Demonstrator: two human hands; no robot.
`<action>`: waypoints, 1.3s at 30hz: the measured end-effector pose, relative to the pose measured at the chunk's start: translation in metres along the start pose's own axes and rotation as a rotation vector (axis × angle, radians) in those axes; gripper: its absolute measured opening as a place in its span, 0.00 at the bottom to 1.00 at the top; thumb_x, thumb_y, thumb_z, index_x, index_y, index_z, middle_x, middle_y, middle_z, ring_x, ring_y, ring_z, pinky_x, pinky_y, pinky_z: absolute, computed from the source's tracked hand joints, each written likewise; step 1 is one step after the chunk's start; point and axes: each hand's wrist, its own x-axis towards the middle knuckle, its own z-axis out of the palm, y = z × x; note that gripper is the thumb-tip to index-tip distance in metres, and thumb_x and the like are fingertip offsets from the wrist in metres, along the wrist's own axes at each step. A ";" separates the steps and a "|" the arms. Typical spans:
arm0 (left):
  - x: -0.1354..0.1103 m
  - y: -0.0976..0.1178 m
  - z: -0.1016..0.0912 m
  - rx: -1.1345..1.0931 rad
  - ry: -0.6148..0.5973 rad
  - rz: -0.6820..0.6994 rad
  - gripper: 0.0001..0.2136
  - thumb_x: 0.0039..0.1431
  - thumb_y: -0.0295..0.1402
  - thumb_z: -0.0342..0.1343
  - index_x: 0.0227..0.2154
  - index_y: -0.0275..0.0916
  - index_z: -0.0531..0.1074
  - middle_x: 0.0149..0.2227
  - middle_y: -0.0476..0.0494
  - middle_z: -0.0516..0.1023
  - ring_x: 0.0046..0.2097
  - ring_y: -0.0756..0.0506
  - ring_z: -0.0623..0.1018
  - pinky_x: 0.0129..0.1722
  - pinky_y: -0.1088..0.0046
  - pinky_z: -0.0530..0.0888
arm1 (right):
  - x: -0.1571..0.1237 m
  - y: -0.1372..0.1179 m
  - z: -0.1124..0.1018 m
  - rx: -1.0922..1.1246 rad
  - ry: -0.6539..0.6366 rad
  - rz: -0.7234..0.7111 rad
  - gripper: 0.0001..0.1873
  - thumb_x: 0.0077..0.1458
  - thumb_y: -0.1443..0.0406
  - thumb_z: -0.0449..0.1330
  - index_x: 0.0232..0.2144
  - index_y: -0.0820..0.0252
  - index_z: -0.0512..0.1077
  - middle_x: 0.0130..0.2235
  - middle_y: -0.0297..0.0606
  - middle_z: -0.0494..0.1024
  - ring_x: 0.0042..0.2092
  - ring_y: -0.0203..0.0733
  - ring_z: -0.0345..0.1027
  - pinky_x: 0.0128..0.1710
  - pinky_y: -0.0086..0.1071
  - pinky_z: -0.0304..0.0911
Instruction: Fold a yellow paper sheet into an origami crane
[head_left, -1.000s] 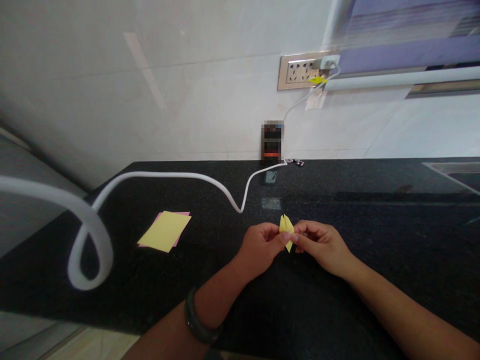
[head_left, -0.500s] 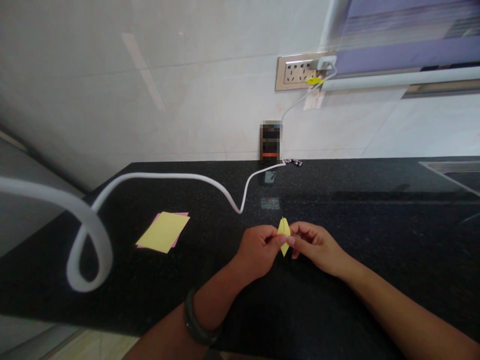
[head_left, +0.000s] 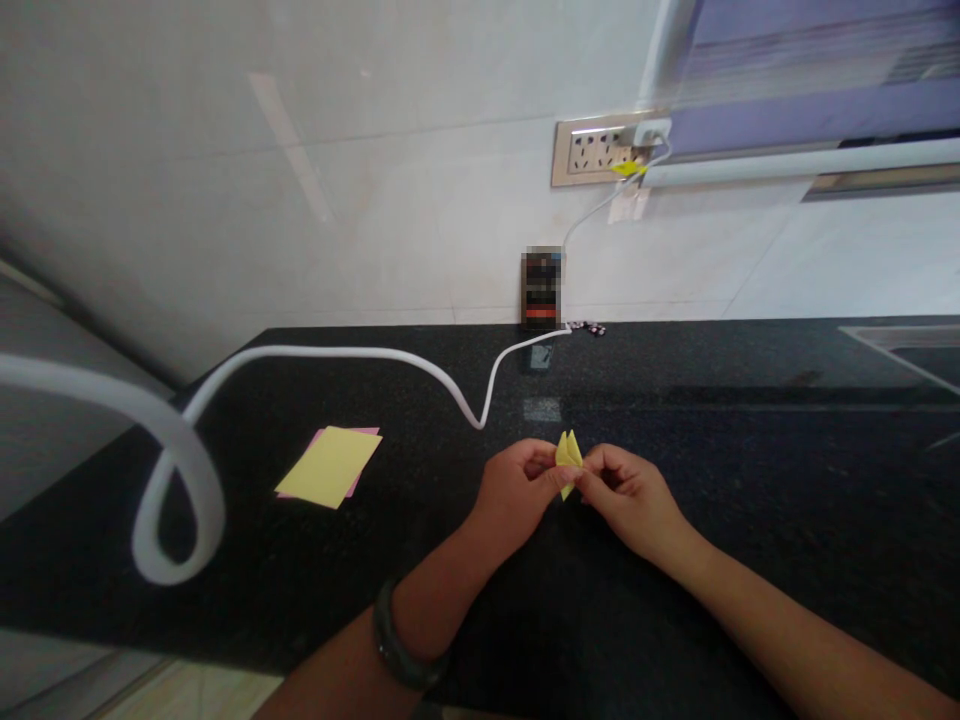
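A small folded piece of yellow paper (head_left: 568,455) is pinched between both my hands above the black stone counter (head_left: 750,470). My left hand (head_left: 517,490) grips its left side with thumb and fingers closed. My right hand (head_left: 626,495) grips its right side the same way. The two folded points of the paper stick up above my fingertips. A dark band sits on my left wrist (head_left: 401,645).
A yellow paper sheet (head_left: 330,466) lies over a pink one at the left. A white cable (head_left: 337,355) loops across the counter to a dark device (head_left: 541,290) leaning on the tiled wall. A wall socket (head_left: 600,150) is above. A sink edge (head_left: 900,340) shows at right.
My hands have closed in on the folded paper, so less of its lower tip shows. The view has shifted slightly.
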 end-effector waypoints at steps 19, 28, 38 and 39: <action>0.003 -0.009 0.001 -0.195 -0.133 -0.043 0.10 0.53 0.34 0.46 0.34 0.34 0.68 0.32 0.44 0.72 0.33 0.49 0.71 0.33 0.74 0.68 | -0.003 -0.001 0.000 -0.055 0.050 -0.102 0.05 0.51 0.65 0.53 0.33 0.58 0.65 0.28 0.34 0.67 0.28 0.35 0.62 0.27 0.29 0.60; -0.001 -0.016 0.007 -0.057 -0.208 -0.057 0.10 0.53 0.35 0.46 0.34 0.36 0.67 0.27 0.47 0.70 0.27 0.51 0.70 0.25 0.77 0.67 | 0.002 0.008 0.001 -0.072 0.077 -0.056 0.05 0.48 0.63 0.55 0.26 0.59 0.67 0.24 0.33 0.65 0.25 0.34 0.59 0.24 0.28 0.58; 0.001 -0.006 0.002 -0.228 -0.242 -0.124 0.12 0.48 0.37 0.52 0.32 0.33 0.71 0.25 0.47 0.70 0.24 0.52 0.70 0.26 0.76 0.69 | 0.002 0.003 -0.002 -0.086 0.011 -0.151 0.04 0.50 0.65 0.54 0.25 0.59 0.67 0.25 0.34 0.66 0.27 0.34 0.61 0.26 0.29 0.59; 0.002 -0.005 0.002 -0.315 -0.258 -0.155 0.12 0.47 0.36 0.54 0.33 0.33 0.70 0.25 0.47 0.70 0.25 0.52 0.70 0.26 0.76 0.69 | 0.003 0.002 -0.004 -0.084 0.010 -0.183 0.04 0.50 0.65 0.54 0.25 0.59 0.67 0.26 0.34 0.67 0.28 0.35 0.61 0.27 0.29 0.59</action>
